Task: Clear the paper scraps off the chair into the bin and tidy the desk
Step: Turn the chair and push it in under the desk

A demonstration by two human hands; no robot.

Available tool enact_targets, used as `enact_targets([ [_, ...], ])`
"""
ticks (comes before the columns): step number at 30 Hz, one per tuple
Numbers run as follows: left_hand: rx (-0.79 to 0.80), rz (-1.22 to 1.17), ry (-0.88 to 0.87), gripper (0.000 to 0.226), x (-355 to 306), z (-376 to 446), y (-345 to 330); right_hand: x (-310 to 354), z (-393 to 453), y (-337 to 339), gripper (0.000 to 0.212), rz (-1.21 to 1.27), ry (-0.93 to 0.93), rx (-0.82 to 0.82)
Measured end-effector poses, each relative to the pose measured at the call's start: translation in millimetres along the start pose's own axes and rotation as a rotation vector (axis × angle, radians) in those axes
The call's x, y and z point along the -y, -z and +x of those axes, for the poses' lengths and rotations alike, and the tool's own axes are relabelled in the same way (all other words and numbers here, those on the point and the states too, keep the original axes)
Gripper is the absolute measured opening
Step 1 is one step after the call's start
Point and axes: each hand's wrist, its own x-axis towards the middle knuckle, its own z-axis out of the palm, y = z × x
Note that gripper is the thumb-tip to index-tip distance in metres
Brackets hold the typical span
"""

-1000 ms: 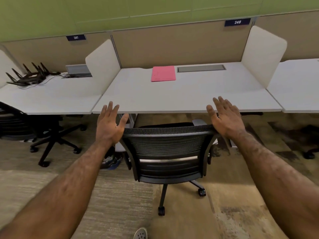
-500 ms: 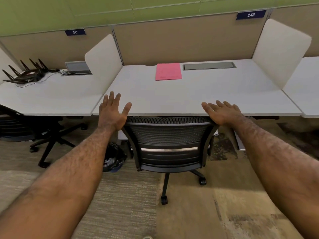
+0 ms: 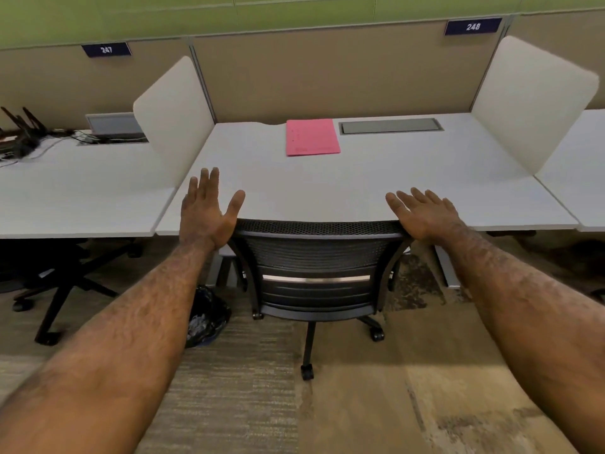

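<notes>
A black mesh office chair (image 3: 316, 270) is tucked under the white desk (image 3: 360, 185), its seat hidden beneath the desktop. My left hand (image 3: 208, 211) is at the left top corner of the chair's back, fingers straight and spread. At the right top corner my right hand (image 3: 422, 213) rests with straight fingers on the back's upper edge. A pink folder (image 3: 312, 137) lies flat at the back of the desk. A bin with a black liner (image 3: 206, 317) stands on the floor left of the chair. No paper scraps are in sight.
White divider panels (image 3: 176, 109) (image 3: 530, 99) stand at both sides of the desk. The left neighbouring desk carries cables and a black device (image 3: 19, 132), with another black chair (image 3: 55, 283) below it. A grey cable hatch (image 3: 391, 126) is set into the desk's back.
The chair has rolled forward until its back meets the desk edge, and my view moved closer. Both hands stayed at the top corners of its back.
</notes>
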Motion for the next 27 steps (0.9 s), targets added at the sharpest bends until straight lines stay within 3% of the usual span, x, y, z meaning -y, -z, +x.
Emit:
enact_targets([
  [6,0.033,-0.065,-0.030,0.077,6.4,25.8,-7.2,6.3,20.9,1.9,0.085,-0.025,-0.036,-0.014],
  [11,0.053,-0.083,-0.054,0.078,7.8,45.3,-11.4,8.5,38.3,3.6,0.114,-0.076,-0.052,0.013],
  [16,0.063,-0.112,-0.072,0.079,9.7,63.0,-15.8,11.0,54.4,1.4,0.099,-0.075,-0.073,-0.003],
  [27,0.097,-0.138,-0.003,0.074,5.2,93.0,-19.4,11.5,93.8,6.4,0.107,-0.031,-0.011,-0.046],
])
